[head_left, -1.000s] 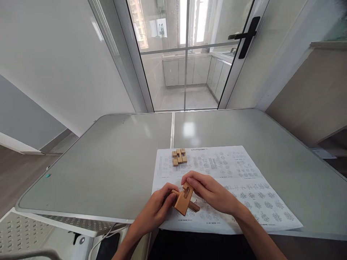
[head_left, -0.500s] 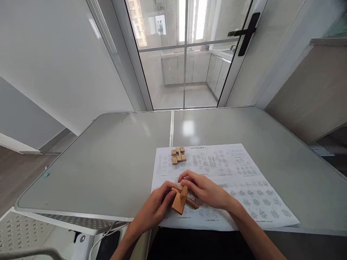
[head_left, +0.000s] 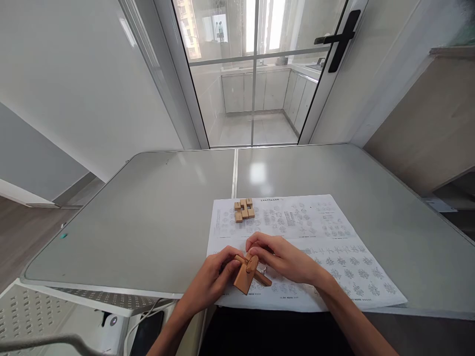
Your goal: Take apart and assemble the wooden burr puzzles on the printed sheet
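Both hands are on a wooden interlocking puzzle [head_left: 245, 279], made of crossed brown pieces, held just above the near part of a printed sheet [head_left: 297, 247]. My left hand [head_left: 212, 277] pinches its left side between thumb and fingers. From the upper right, my right hand [head_left: 282, 257] closes its thumb and fingertips on the top of the puzzle. A flat block faces me, and a bar sticks out to the lower right. The fingertips partly hide where the pieces join. Farther back on the sheet rests a second wooden block puzzle [head_left: 244, 210] with lighter, notched cubes.
A grey folding table [head_left: 148, 212] spreads out under the sheet, with a seam down its middle. A small teal bit [head_left: 63, 236] lies near its left edge. At lower left, a white perforated shelf [head_left: 22, 311] holds a dark phone-like object [head_left: 147, 333] and cables. A glass door stands behind.
The view has tilted slightly, so the table and sheet sit a little higher. The right fingers have shifted marginally on the puzzle; both hands keep their hold.
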{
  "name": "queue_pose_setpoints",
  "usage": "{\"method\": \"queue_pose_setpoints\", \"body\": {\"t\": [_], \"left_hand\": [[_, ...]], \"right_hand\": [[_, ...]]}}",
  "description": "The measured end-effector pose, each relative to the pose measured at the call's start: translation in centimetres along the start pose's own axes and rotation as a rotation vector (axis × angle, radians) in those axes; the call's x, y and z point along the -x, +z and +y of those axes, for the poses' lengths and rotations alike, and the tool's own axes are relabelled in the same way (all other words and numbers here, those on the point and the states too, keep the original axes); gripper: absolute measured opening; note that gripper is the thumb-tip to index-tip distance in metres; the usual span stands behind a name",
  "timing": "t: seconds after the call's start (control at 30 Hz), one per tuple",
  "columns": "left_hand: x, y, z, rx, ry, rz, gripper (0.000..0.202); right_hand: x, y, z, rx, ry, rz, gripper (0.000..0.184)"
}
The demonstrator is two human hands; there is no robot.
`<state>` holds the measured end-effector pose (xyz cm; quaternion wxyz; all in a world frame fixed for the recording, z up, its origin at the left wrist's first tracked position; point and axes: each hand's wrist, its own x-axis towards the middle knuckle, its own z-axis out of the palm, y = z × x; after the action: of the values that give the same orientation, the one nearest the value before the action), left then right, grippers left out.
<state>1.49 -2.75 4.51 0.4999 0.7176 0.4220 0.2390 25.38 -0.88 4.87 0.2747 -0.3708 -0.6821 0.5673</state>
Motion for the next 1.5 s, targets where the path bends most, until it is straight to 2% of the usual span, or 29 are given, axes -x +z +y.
{"method": "queue_pose_setpoints", "body": {"t": [0.33,0.5,0.93,1.03,1.2,1.4,1.5], "left_hand": [[0.1,-0.1,-0.6,0.038,0.040,0.031,0.031],[0.0,0.0,-0.5,0.014,0.003,0.020,0.033],[-0.1,0.4,-0.5,0.140,-0.052,0.068,0.033],[-0.1,0.3,-0.5,0.179,-0.051,0.078,0.036],[0.1,-0.1,-1.1,0.383,-0.050,0.081,0.046],[0.1,-0.4,-0.9,0.395,-0.054,0.124,0.051],[0.0,-0.4,-0.9,0.427,-0.070,0.130,0.052]], "right_hand": [[0.2,0.2,0.4,-0.059,0.001,-0.015,0.021],[0.3,0.2,0.6,0.008,0.034,0.017,0.022],[-0.2,1.3,1.1,0.027,0.063,0.080,0.024],[0.1,1.3,0.9,-0.039,0.062,0.030,0.029],[0.7,1.6,0.1,-0.237,0.073,-0.094,0.039],[1.0,2.6,-0.7,-0.385,0.131,-0.057,0.043],[1.6,2.4,-0.5,-0.440,0.145,-0.012,0.043]]}}
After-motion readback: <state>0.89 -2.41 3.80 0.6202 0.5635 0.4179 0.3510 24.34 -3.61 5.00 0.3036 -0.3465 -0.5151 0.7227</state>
